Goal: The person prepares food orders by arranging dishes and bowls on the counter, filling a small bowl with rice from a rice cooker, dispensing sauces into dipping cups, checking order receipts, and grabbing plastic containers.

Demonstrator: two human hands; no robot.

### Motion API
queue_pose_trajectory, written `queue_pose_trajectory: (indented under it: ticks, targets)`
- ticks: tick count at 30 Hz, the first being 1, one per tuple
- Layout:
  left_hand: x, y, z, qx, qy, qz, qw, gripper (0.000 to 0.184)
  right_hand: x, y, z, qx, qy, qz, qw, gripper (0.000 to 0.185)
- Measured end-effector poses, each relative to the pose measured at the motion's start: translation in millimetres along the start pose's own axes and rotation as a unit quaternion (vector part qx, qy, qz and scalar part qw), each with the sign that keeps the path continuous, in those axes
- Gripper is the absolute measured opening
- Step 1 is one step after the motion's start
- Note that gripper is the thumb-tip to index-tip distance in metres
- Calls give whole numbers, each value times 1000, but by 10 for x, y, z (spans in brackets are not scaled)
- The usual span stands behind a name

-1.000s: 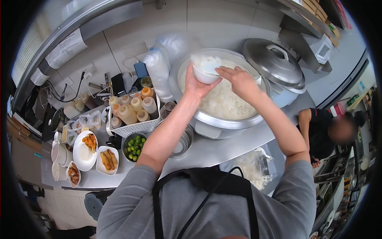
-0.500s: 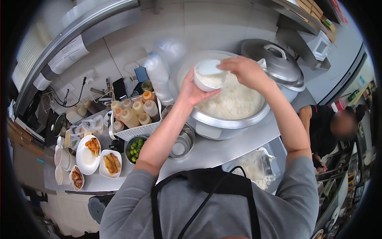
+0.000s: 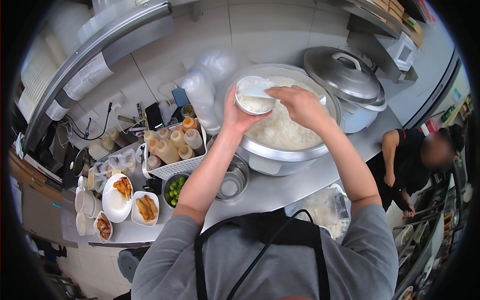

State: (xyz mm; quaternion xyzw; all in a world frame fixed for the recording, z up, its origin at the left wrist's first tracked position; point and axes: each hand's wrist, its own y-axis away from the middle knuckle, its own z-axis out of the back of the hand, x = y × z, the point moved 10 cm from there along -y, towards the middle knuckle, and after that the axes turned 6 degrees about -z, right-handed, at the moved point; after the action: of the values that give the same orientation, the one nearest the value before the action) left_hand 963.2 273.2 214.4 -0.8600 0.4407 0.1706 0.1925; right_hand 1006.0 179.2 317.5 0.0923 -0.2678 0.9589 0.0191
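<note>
My left hand (image 3: 237, 116) is wrapped round a small white bowl (image 3: 243, 108), holding it tilted over the left side of a big rice cooker (image 3: 285, 156). White rice fills part of the bowl. My right hand (image 3: 299, 104) grips a white rice paddle (image 3: 253, 87), its flat blade inside the bowl mouth against the rice. Below both hands, a large heap of cooked rice (image 3: 287, 131) lies in the cooker. The paddle's handle is mostly hidden in my right fingers.
A lidded pot (image 3: 342, 75) stands right of the cooker. To the left are a white basket (image 3: 177, 169) of sauce bottles, a metal bowl (image 3: 232, 185), green limes (image 3: 176, 190) and plated food (image 3: 117, 202). A bag of rice (image 3: 325, 215) sits below. A person (image 3: 400, 165) stands at right.
My right hand has moved left and down, bringing the paddle blade further across the bowl. My left hand still holds the bowl. The other person's arm has shifted.
</note>
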Motion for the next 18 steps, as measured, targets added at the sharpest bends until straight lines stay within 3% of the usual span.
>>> queue_pose_trajectory:
  ticks: [2, 4, 11, 13, 16, 18]
  targets:
    - [-45, 3, -7, -6, 22, -16, 1000, 61, -1, -2, 86, -19, -31, 3, 999, 38]
    - [-68, 15, -14, -12, 43, -32, 998, 61, -382, 35, 297, -92, -123, -194, 969, 40]
    - [-50, 7, 43, -19, 76, -48, 996, 64, 87, 91, -112, -93, -32, -77, 992, 40]
    - [-67, 37, 41, -18, 72, -44, 996, 64, 143, 91, -137, -44, -25, -56, 997, 40]
    - [-116, 114, -53, -9, 26, -37, 999, 65, -139, 40, 93, -76, -120, -117, 983, 39]
    - [-101, 186, -123, -8, -1, -18, 1000, 60, -120, 15, 76, -80, -102, -107, 986, 39]
